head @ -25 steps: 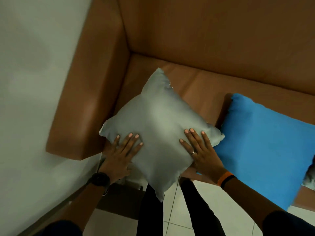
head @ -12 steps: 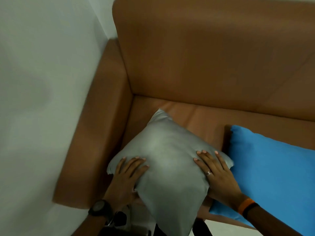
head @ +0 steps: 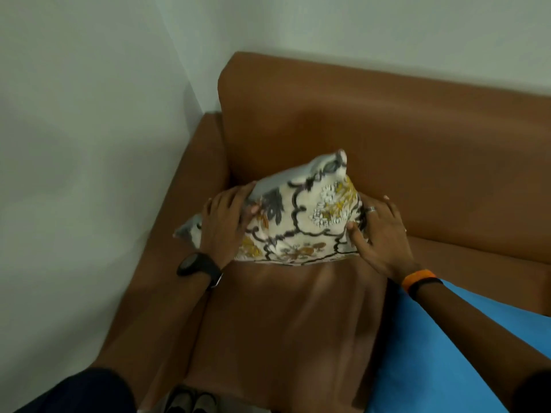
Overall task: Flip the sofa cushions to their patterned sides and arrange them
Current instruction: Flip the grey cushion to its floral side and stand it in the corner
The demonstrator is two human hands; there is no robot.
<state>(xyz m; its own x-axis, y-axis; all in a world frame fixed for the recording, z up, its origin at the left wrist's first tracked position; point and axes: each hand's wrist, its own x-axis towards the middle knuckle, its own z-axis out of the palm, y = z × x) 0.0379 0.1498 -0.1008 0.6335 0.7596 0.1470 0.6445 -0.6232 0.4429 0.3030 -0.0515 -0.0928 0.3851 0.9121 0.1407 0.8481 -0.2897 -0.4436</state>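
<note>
One brown sofa (head: pixel 387 150) is seen in a corner. Two cushions are counted: one blue cushion (head: pixel 465 347) is laid on the seat, and one flowery cushion (head: pixel 304 222) is held up near the backrest. It is squeezed between the left hand (head: pixel 222 225) and right hand (head: pixel 383 231), fingers spread.

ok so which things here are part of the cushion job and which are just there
Part of the job: patterned cushion, held by left hand and right hand; blue cushion; sofa.
Just there: black watch, orange wristband, wall.
</note>
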